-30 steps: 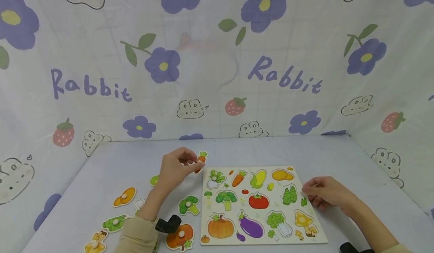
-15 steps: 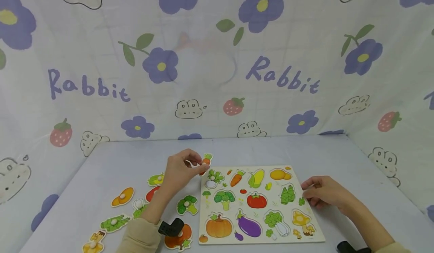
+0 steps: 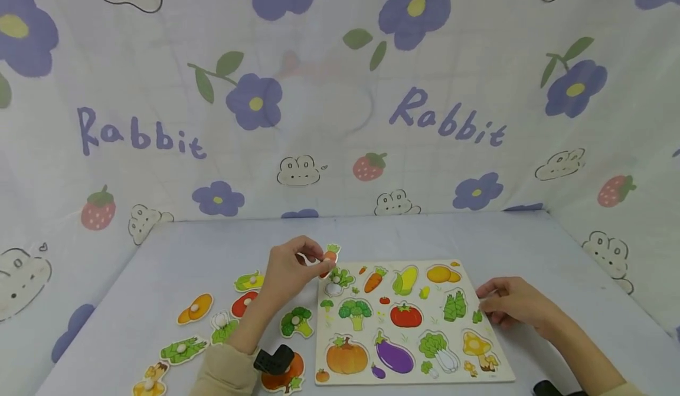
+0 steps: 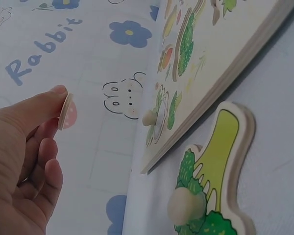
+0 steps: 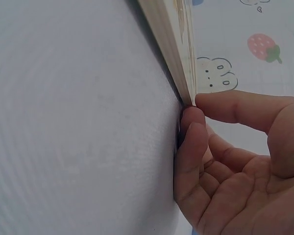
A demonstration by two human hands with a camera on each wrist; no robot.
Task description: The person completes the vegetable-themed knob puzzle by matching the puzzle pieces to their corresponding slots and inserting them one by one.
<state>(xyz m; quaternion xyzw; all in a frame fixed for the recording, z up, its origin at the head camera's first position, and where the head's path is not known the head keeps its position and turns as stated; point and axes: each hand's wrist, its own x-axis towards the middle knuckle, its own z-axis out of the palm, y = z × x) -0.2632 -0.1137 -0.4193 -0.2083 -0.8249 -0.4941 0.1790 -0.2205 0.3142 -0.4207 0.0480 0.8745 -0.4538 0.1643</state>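
My left hand [image 3: 294,269] pinches a carrot puzzle piece [image 3: 331,254] between thumb and fingers. It holds the piece above the far left corner of the wooden vegetable puzzle board [image 3: 372,340], close to the turnip piece [image 3: 336,282] in its slot. In the left wrist view the carrot piece [image 4: 64,112] shows only as a thin edge. At the board's right side, my right hand [image 3: 517,303] grips the edge, thumb on top and fingers curled below. The right wrist view shows this hand [image 5: 240,161] at the board's corner [image 5: 186,90]. A printed carrot picture [image 3: 374,280] lies right of the turnip.
Left of the board lie loose knobbed pieces: broccoli [image 3: 304,315], pumpkin [image 3: 293,367], tomato [image 3: 241,304], corn [image 3: 244,281], potato [image 3: 200,304], cabbage [image 3: 227,330], asparagus [image 3: 172,353] and mushroom [image 3: 146,387]. A patterned cloth [image 3: 329,118] hangs behind the white table [image 3: 404,236].
My left hand has moved right with the carrot piece, from beside the board's far left corner to over it. The corn and tomato pieces have come into view. My right hand stays at the board's edge.
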